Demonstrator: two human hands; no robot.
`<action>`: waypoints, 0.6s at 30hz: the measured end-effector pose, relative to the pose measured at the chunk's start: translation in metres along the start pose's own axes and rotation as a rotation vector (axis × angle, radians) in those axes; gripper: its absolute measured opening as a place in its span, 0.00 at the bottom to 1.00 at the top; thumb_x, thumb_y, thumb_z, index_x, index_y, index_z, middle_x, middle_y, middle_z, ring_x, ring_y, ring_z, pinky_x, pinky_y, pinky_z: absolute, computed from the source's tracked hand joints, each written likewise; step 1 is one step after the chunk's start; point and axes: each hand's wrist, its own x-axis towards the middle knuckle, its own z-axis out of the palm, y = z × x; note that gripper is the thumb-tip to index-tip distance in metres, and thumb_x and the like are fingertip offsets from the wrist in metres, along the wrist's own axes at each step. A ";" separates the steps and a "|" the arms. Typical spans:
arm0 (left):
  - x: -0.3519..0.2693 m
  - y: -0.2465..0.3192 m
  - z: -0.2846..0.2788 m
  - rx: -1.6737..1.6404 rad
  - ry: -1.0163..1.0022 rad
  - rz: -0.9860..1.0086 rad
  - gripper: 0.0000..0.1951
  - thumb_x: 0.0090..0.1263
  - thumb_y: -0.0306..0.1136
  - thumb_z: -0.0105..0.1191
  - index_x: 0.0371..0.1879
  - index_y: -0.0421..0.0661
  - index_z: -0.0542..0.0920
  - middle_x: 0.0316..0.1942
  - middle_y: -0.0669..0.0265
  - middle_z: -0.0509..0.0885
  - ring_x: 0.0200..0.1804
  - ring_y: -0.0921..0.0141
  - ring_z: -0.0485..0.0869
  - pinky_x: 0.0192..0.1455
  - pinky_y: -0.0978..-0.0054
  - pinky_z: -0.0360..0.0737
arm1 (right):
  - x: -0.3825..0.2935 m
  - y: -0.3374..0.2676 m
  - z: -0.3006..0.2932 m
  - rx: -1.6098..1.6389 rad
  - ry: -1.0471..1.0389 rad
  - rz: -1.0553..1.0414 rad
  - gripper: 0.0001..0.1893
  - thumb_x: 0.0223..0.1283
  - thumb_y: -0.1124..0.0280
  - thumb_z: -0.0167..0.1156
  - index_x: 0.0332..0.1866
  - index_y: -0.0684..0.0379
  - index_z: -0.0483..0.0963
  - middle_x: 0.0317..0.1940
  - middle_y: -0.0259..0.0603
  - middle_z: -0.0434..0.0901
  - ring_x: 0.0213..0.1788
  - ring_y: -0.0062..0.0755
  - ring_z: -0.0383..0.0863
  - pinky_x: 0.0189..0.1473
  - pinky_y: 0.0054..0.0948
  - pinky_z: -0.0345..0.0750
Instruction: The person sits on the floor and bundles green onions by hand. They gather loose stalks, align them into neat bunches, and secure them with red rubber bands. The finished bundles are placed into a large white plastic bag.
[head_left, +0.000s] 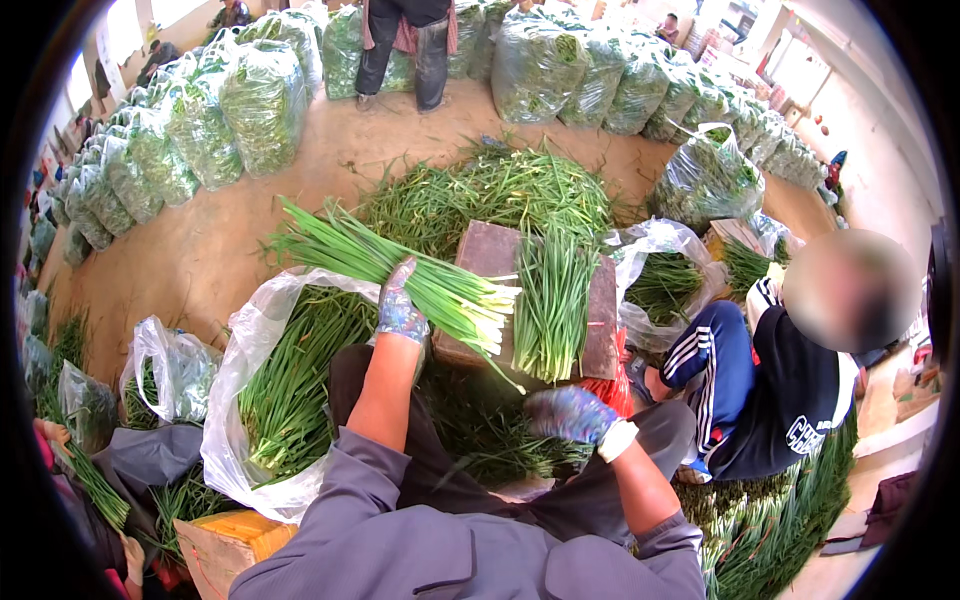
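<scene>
My left hand (403, 300), in a patterned glove, grips a bunch of long green garlic chives (405, 262); its pale cut ends point right. My right hand (574, 414), also gloved and blurred, is low in front of the wooden block, near a loose stalk hanging from the bunch. Whether its fingers hold anything is unclear. On the dark wooden block (484, 247) lies a second bunch of chives (553, 307), pale ends towards me. Red plastic ties (611, 386) hang at the block's right corner.
An open plastic bag of chives (251, 337) stands at my left, a cardboard box (217, 547) below it. Loose leaves (517, 184) are heaped beyond the block. A seated co-worker (787, 390) is at right; another person (405, 45) stands behind, among filled bags (262, 105).
</scene>
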 end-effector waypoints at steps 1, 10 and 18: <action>-0.001 -0.002 0.000 0.028 0.008 0.019 0.12 0.67 0.32 0.63 0.47 0.44 0.82 0.44 0.59 0.86 0.45 0.59 0.86 0.53 0.56 0.85 | 0.000 -0.007 -0.009 0.249 0.114 0.009 0.19 0.63 0.59 0.67 0.55 0.57 0.83 0.45 0.52 0.87 0.50 0.48 0.87 0.52 0.38 0.82; 0.005 0.001 -0.011 -0.045 -0.033 -0.035 0.10 0.68 0.34 0.63 0.44 0.46 0.82 0.43 0.61 0.87 0.45 0.59 0.86 0.55 0.56 0.84 | 0.030 -0.053 -0.012 -0.059 0.880 0.082 0.16 0.63 0.56 0.70 0.38 0.60 0.84 0.28 0.47 0.86 0.31 0.45 0.87 0.38 0.40 0.82; 0.006 0.003 -0.014 -0.061 -0.096 -0.036 0.10 0.70 0.37 0.59 0.45 0.47 0.82 0.45 0.61 0.87 0.47 0.59 0.86 0.56 0.54 0.83 | 0.049 -0.043 0.028 0.085 0.686 -0.029 0.24 0.64 0.53 0.68 0.58 0.60 0.80 0.42 0.53 0.87 0.44 0.52 0.87 0.46 0.40 0.83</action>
